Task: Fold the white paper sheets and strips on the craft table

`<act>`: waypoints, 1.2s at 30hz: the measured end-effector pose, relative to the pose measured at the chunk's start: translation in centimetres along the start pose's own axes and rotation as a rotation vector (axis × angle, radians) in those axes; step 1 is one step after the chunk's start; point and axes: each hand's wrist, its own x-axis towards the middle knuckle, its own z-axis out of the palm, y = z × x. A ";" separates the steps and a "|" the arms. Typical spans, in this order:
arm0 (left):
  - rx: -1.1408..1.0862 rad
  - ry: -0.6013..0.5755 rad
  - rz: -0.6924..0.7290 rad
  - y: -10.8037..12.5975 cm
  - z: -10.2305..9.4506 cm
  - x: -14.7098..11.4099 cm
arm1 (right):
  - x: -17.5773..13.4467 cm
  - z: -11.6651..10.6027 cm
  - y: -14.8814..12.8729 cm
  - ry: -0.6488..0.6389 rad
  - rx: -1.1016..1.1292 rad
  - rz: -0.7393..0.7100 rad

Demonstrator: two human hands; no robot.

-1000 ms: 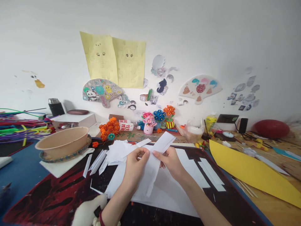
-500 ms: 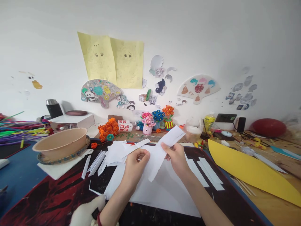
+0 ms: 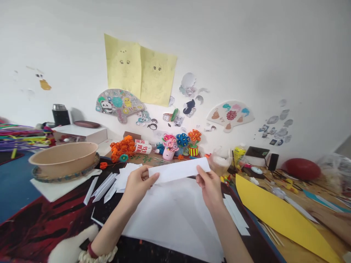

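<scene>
On the bench (image 3: 293, 252), toward its left edge, sits a bowl (image 3: 63, 164). Farther right, the left hand (image 3: 140, 182), nearly closed, pinches one end of a paper strip (image 3: 178, 172) above the sheet (image 3: 172, 215). Half a second ago the strip slanted steeply; now its long axis runs nearly level, roughly along the bench's far edge, right end slightly higher. The right hand (image 3: 208, 184), fingers curled, has shifted from mid-strip to pinch that end.

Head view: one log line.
left hand: holds paper strip, left end | right hand: holds right end | white sheet: lying on dark mat
</scene>
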 end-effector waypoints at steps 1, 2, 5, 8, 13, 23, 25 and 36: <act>-0.016 0.002 -0.003 0.1 -0.4 0.1 | 0.2 -0.4 -0.1 -0.039 -0.004 0.006; -0.030 0.011 -0.001 0.2 -0.8 0.3 | 0.4 -0.7 -0.3 -0.083 -0.011 0.008; -0.045 0.061 0.033 0.5 -1.8 0.5 | 0.6 -1.2 -0.3 -0.199 -0.064 0.005; -0.024 0.089 0.062 0.5 -2.6 0.8 | 0.4 -1.3 -0.3 -0.256 -0.117 0.002; -0.023 0.071 0.057 0.1 -3.2 1.1 | 0.2 -1.2 -0.4 -0.276 -0.121 0.016; 0.021 -0.067 0.033 0.4 -2.8 0.5 | -0.5 0.4 0.8 -0.177 0.165 0.132; 0.022 -0.138 0.011 0.4 -2.6 0.4 | -0.9 0.7 1.2 -0.198 0.127 0.141; 0.266 0.001 0.219 1.5 -2.5 0.0 | -1.0 0.8 1.3 -0.192 -0.105 0.022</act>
